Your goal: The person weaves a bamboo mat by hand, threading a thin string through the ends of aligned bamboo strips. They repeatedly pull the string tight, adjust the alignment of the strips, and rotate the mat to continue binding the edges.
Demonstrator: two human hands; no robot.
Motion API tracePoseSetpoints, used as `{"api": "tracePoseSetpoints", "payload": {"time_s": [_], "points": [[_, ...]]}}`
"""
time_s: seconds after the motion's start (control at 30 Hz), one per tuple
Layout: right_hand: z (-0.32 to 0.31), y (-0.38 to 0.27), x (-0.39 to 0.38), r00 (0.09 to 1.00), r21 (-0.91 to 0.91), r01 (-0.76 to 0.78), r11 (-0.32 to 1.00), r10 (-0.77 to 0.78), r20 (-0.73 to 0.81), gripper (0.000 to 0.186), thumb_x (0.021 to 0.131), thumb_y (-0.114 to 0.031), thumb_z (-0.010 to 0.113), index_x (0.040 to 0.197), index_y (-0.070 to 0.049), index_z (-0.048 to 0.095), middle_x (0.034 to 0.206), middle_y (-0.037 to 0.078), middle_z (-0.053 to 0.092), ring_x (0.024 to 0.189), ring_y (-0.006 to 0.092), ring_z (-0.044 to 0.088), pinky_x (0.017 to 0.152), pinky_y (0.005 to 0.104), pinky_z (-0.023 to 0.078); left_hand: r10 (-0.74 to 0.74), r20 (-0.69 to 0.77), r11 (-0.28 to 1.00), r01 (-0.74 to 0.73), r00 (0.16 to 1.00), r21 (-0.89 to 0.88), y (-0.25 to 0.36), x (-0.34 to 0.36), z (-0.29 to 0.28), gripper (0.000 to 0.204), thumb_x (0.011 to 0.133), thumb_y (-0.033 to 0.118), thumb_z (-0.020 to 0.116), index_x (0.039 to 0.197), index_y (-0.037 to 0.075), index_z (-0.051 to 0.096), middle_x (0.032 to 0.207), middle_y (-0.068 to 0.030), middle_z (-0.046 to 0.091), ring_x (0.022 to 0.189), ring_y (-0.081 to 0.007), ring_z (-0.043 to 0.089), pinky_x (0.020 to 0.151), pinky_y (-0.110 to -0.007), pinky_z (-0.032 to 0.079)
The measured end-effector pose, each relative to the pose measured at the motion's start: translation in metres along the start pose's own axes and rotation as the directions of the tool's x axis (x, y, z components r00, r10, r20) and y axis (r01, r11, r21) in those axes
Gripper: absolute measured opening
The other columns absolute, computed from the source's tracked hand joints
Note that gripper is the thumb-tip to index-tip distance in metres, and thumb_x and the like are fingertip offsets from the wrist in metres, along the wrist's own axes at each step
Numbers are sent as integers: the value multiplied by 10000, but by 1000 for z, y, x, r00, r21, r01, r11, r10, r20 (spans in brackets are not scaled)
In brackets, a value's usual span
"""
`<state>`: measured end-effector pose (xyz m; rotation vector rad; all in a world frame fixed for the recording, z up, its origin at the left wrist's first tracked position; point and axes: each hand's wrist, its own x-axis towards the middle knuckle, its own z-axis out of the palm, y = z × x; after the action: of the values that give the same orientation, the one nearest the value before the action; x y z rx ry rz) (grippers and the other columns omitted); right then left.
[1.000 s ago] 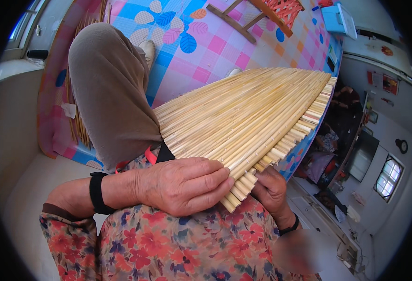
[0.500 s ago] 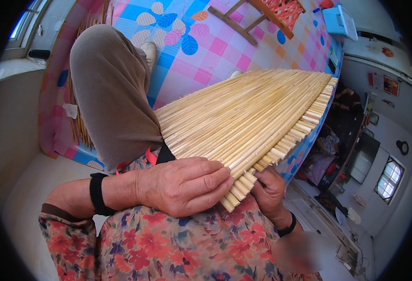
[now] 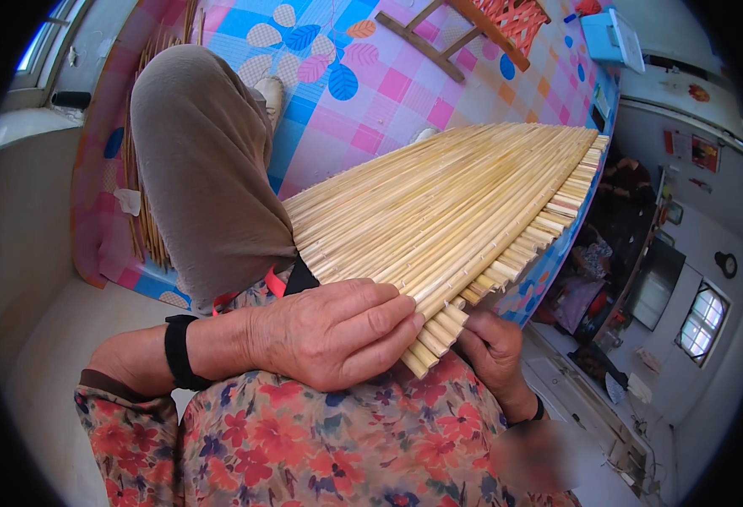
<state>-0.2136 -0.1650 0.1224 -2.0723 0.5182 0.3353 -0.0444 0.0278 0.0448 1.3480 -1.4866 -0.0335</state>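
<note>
A mat of pale yellow reed stalks [image 3: 439,203], laid side by side and stitched together, slants across my lap and widens away from me. My left hand [image 3: 337,331] lies over its near corner, fingers closed together on the last stalks. Cut stalk ends [image 3: 439,331] stick out in a stepped row along the mat's right edge. Close beside these ends, my right hand [image 3: 496,355] is curled with thumb and forefinger drawn in. Its fingertips are partly hidden behind the stalks, so what they hold does not show.
My bent knee [image 3: 202,160] rises left of the mat. Loose thin sticks [image 3: 147,224] lie by the left wall. A wooden frame with red webbing [image 3: 481,34] and a light blue bin [image 3: 612,40] stand farther off on the patterned floor sheet [image 3: 388,80]. Other people are at the right.
My right hand has shifted slightly down and right, a little away from the stalk ends. My left hand and the mat have hardly moved.
</note>
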Motion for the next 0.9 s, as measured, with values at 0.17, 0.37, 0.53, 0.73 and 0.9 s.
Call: {"api": "tracePoseSetpoints", "payload": {"time_s": [0.17, 0.37, 0.53, 0.73, 0.9], "points": [[-2, -2, -5, 994, 14, -106, 994, 106, 22, 156, 870, -17, 686, 1025, -9, 667, 843, 152, 672, 731, 280, 680, 649, 322, 515, -15, 17, 995, 14, 1000, 96, 3, -1, 2, 362, 715, 85, 632, 1010, -124, 611, 988, -202, 616, 879, -297, 647, 750, -352, 568], [-4, -9, 0, 995, 0, -98, 995, 98, 36, 150, 869, -2, 675, 1017, -7, 651, 829, 166, 663, 730, 323, 671, 645, 334, 516, 4, 80, 994, -12, 997, 108, 3, -1, -2, 373, 704, 105, 620, 999, -122, 606, 969, -177, 595, 833, -247, 617, 707, -322, 545], [-8, -13, 7, 998, -90, -12, 996, 17, 52, 159, 855, 22, 673, 1010, -2, 649, 823, 173, 658, 735, 335, 668, 649, 348, 520, 13, 81, 997, -19, 997, 68, 0, 1, -3, 367, 699, 103, 619, 990, -121, 606, 962, -167, 591, 800, -217, 599, 669, -302, 524], [-7, -10, 10, 997, -153, 74, 985, -68, 41, 172, 839, 35, 677, 1005, 2, 650, 840, 168, 657, 742, 333, 670, 650, 355, 527, 5, 98, 1000, -7, 995, 22, -1, 3, -6, 319, 702, 71, 651, 962, -113, 632, 948, -175, 612, 798, -235, 622, 671, -305, 544], [-8, -7, 13, 995, -152, 95, 984, -89, 49, 185, 834, 40, 676, 1016, 6, 659, 851, 166, 657, 751, 331, 672, 647, 351, 530, -3, 86, 1000, 0, 996, 31, -2, 3, -5, 345, 699, 88, 622, 971, -124, 609, 969, -173, 593, 812, -219, 600, 674, -303, 529]]}}
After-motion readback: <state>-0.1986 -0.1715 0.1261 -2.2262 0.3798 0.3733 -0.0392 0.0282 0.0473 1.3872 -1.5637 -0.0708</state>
